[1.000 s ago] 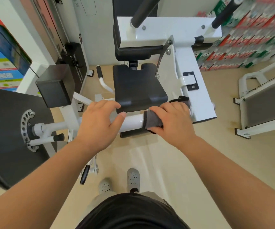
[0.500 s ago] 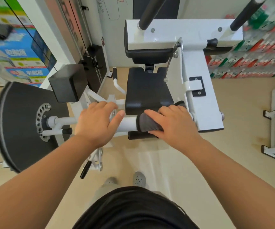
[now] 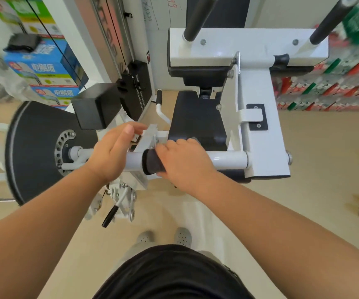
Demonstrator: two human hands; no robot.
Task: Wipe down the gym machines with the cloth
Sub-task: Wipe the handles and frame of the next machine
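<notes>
Noted well left of the grip: black disc guard (image 3: 36,147), part of the machine. Just left of the grip: left hand (image 3: 113,152), fingers straight and loose, holding nothing; contact with the tube not determinable. At the grip itself: right hand (image 3: 180,162) curled over the dark cloth (image 3: 152,161), wrapped round the white tube (image 3: 226,159), cloth edge showing at the hand's left. Beyond the grip: black seat pad (image 3: 195,119). Right of the grip: bare tube running into the white frame plate (image 3: 258,134). Cloth judged soft, light and compliant, and likely to bunch or slide on smooth paint. Best held as now: wrapped full round and squeezed firmly. Tube judged rigid and fixed; no fragility expected.
</notes>
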